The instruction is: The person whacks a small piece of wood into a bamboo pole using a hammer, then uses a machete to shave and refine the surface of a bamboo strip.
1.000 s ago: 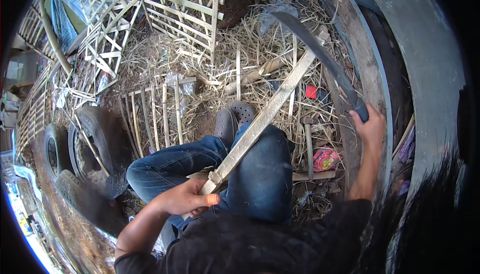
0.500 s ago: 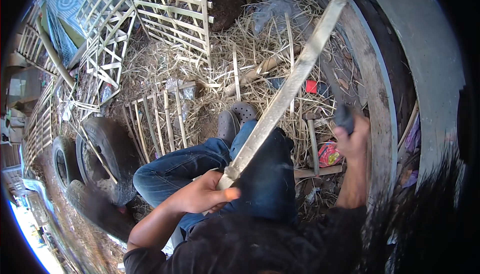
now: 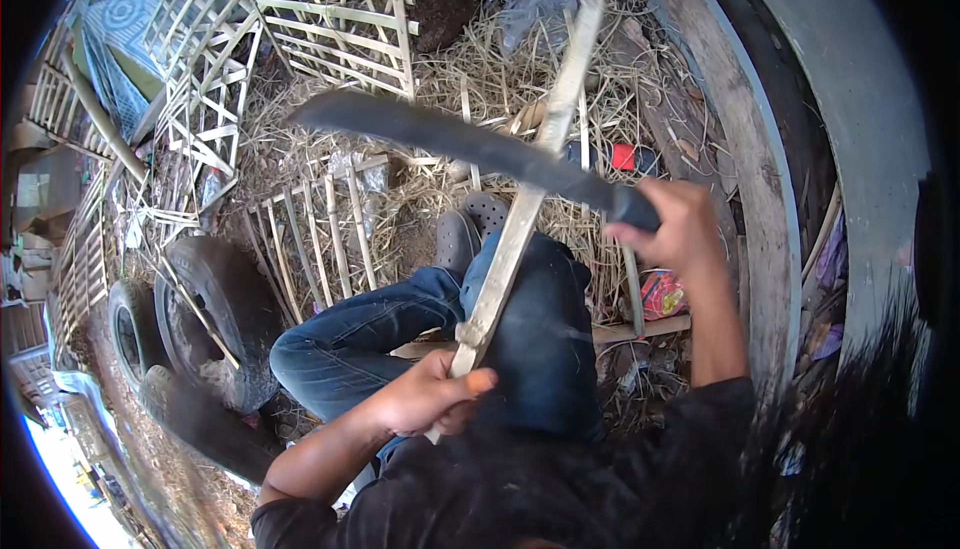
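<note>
The left hand [image 3: 425,404], at lower centre of the frame, is gripping the near end of a pale bamboo strip [image 3: 530,189] running toward the upper centre. The right hand [image 3: 680,229], at right of centre, is clamped on the handle of a dark machete [image 3: 450,139], its blade lying across the strip above the straw [image 3: 470,79].

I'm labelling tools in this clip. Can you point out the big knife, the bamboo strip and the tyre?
big knife [image 3: 450,139], head view, middle of the dark blade.
bamboo strip [image 3: 520,224], head view, mid-length, just below the blade.
tyre [image 3: 225,294], head view, upper tread.
</note>
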Demonstrator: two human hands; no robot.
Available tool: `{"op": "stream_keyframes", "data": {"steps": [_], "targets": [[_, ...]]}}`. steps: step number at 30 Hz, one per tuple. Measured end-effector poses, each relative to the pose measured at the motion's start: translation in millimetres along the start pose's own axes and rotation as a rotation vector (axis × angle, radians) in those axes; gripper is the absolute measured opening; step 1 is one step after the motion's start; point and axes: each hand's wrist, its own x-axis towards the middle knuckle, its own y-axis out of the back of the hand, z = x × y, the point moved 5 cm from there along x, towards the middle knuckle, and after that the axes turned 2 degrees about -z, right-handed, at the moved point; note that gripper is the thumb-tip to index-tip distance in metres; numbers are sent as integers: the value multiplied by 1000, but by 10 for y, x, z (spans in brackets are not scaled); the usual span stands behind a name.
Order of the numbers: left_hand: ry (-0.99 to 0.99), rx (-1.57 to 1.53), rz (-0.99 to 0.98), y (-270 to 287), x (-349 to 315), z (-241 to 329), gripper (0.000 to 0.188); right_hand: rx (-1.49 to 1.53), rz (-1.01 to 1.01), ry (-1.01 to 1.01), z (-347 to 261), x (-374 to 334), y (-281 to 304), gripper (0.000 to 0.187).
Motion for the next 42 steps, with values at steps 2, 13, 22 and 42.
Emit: {"op": "stream_keyframes", "data": {"steps": [2, 13, 22, 42], "targets": [[-46, -163, -98, -24, -76, 64, 38, -132, 16, 84, 114, 4, 15, 57], [-83, 67, 7, 223, -399, -65, 47, -187, 87, -355, 901, -207, 408, 45], [-240, 507, 185, 99, -242, 284, 36, -68, 56, -307, 322, -228, 285, 45], [-277, 996, 445, -52, -240, 488, 53, -23, -121, 178, -673, -83, -1, 60]]}}
